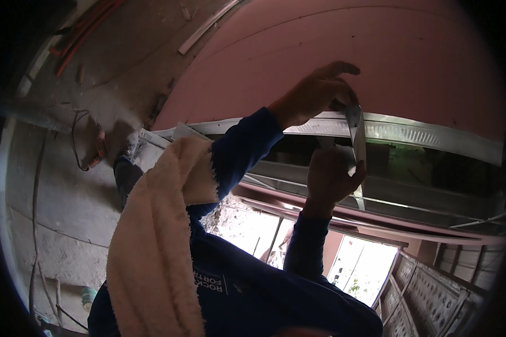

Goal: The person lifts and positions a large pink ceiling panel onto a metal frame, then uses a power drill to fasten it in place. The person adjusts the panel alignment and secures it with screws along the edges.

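Observation:
A bent, pale metal strip (360,135) stands between my two hands, in front of a metal frame channel (410,132). My left hand (320,94) reaches across at the strip's upper end. Its thumb side pinches the strip, and one finger sticks out over the pink board (298,50). Lower down, my right hand (334,175) is closed round the strip's lower part, its thumb against the face. The palm side of the right hand is hidden. Behind the strip runs a dark gap in the frame.
An orange corded power tool (100,146) lies on the grey floor at left, near a shoe and a dark trouser leg (128,177). Red hoses (84,36) are at upper left. A perforated metal panel (427,289) stands lower right. A towel (152,236) drapes over my left shoulder.

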A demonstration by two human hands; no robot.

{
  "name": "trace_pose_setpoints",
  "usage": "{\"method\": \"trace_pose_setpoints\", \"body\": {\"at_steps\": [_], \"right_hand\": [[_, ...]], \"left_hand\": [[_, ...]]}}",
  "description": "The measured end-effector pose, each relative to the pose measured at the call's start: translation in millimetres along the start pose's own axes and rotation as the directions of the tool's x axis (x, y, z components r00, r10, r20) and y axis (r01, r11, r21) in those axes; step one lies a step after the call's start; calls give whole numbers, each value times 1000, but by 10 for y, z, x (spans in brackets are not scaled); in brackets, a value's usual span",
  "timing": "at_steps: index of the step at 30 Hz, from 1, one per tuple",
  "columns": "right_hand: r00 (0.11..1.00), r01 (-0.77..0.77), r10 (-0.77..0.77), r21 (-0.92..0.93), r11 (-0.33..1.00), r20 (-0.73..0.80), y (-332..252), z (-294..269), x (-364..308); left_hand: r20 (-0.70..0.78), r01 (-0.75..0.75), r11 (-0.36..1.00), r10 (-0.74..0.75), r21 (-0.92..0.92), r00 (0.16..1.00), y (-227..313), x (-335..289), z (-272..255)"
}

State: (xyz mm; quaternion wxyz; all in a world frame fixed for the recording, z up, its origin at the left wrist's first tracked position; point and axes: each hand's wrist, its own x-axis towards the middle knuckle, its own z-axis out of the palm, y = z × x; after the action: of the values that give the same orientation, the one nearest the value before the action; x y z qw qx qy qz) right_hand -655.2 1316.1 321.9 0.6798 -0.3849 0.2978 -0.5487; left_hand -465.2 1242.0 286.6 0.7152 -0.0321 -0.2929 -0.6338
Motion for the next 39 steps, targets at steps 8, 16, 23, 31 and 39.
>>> {"method": "trace_pose_setpoints", "body": {"at_steps": [8, 16, 23, 31, 39], "right_hand": [[990, 51, -39, 89, 995, -138, -2, -52, -146], [942, 109, -77, 81, 991, -325, 87, 137, -276], [896, 189, -130, 99, 977, -425, 261, 321, -264], [856, 236, -169, 79, 968, -488, 338, 419, -306], [831, 285, -217, 56, 957, -513, 340, 428, -340]], "left_hand": [[203, 48, 996, -33, -69, 979, -98, 131, -232], [179, 287, 958, -281, -5, 943, 155, 111, -269], [275, 319, 948, -302, -17, 913, 167, 237, -440], [340, 264, 964, -255, 19, 905, 127, 244, -448], [451, 306, 952, -278, 12, 848, 148, 310, -436]]}}
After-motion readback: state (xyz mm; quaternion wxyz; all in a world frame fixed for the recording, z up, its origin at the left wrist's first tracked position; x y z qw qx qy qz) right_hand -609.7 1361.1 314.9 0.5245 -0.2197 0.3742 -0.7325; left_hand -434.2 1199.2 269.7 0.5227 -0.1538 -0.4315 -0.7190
